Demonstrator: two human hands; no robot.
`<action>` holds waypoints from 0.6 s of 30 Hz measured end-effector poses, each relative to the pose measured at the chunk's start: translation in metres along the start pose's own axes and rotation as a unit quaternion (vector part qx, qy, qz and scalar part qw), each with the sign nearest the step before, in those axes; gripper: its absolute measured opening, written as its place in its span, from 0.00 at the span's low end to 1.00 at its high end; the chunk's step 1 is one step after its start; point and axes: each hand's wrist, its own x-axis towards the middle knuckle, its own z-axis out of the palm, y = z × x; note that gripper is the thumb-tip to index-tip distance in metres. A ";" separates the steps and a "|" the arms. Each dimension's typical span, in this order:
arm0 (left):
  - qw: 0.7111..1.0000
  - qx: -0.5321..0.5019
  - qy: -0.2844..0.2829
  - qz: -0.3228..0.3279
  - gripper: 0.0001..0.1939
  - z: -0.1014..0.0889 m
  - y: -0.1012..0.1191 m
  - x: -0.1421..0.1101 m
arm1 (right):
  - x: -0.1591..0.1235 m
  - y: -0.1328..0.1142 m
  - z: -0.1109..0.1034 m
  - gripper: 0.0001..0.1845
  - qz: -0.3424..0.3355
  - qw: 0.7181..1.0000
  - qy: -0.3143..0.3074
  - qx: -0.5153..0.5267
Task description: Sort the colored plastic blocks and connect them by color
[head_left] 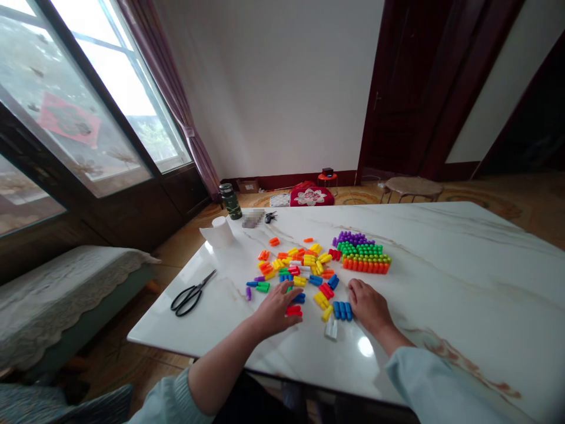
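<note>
My left hand [277, 311] is over the near side of a loose pile of small, bullet-shaped plastic pieces [309, 260]. Its thumb and fingers are apart, around a blue piece [299, 298] and a red piece [293, 310]; I see no grip on either. My right hand [369, 305] rests on the table with curled fingers, right beside a short row of blue pieces [342, 311]. What those fingers hold, if anything, is hidden. Between the hands lie yellow pieces [321, 301], and a clear or white piece [331, 330] sits nearer me.
Beyond my right hand stands an ordered block of purple, green and orange pieces [364, 253]. Black-handled scissors [188, 299] lie at the left. A white paper roll [222, 231], a camouflage flask [230, 202] and keys [271, 217] are along the far-left edge of the marble-patterned table [459, 265].
</note>
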 end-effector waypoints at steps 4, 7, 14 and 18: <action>0.994 0.006 0.007 -0.110 0.33 -0.008 0.001 0.021 | 0.002 -0.002 0.000 0.07 0.015 1.000 -0.025 -0.003; 0.984 0.010 0.023 -0.176 0.27 -0.013 -0.010 0.041 | 0.009 -0.009 -0.005 0.08 0.079 0.995 -0.068 0.008; 0.962 0.001 0.042 -0.270 0.22 -0.013 -0.029 0.060 | 0.036 -0.031 -0.020 0.13 0.269 0.954 -0.116 0.062; 0.956 -0.002 0.047 -0.288 0.25 -0.006 -0.025 0.065 | 0.050 -0.056 -0.014 0.11 0.255 0.957 -0.117 0.078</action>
